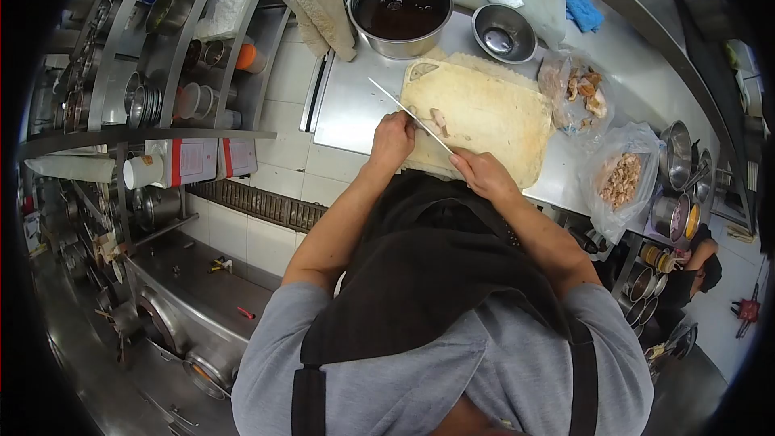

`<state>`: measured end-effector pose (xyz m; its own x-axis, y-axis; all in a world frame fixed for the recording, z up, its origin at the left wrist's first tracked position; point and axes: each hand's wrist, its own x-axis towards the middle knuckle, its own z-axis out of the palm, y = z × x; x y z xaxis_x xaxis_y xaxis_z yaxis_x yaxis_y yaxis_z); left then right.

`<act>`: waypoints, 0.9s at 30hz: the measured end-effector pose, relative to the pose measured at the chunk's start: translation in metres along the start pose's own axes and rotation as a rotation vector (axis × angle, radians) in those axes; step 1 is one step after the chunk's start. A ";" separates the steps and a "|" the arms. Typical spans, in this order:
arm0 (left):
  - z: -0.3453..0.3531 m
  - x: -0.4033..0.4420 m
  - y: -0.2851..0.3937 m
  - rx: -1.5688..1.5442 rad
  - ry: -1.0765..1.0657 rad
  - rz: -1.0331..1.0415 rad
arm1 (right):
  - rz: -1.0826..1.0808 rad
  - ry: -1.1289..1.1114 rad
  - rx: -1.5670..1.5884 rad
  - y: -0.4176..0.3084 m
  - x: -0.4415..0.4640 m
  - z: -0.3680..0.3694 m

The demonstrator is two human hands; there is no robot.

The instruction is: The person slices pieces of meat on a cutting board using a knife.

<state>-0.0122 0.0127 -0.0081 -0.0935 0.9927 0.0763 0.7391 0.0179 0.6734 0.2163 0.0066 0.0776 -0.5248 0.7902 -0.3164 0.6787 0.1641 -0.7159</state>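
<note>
My right hand (484, 173) is closed around the handle end of a knife (393, 98). Its long thin blade points up and left, across the lower left corner of a worn, pale yellow cutting board (492, 117). My left hand (393, 142) is curled shut beside the blade at the board's left edge; what its fingers hold, if anything, is hidden. Small pale pieces of meat (438, 119) lie on the board just right of the blade.
Behind the board stand a pot of dark liquid (402, 39) and a steel bowl (504, 33). To the right are a bag of meat chunks (587, 95) and a bag of chopped meat (622, 180). A towel (315, 4) hangs at left; another person (699, 262) is at far right.
</note>
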 end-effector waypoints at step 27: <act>-0.033 0.069 0.068 0.474 -0.657 0.176 | -0.307 0.015 -0.568 0.028 -0.008 -0.032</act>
<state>0.0096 0.0782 0.0676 0.3496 0.8507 -0.3925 0.9232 -0.2416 0.2988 0.2555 0.0241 0.0802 -0.7337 0.6653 -0.1379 0.6674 0.6677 -0.3296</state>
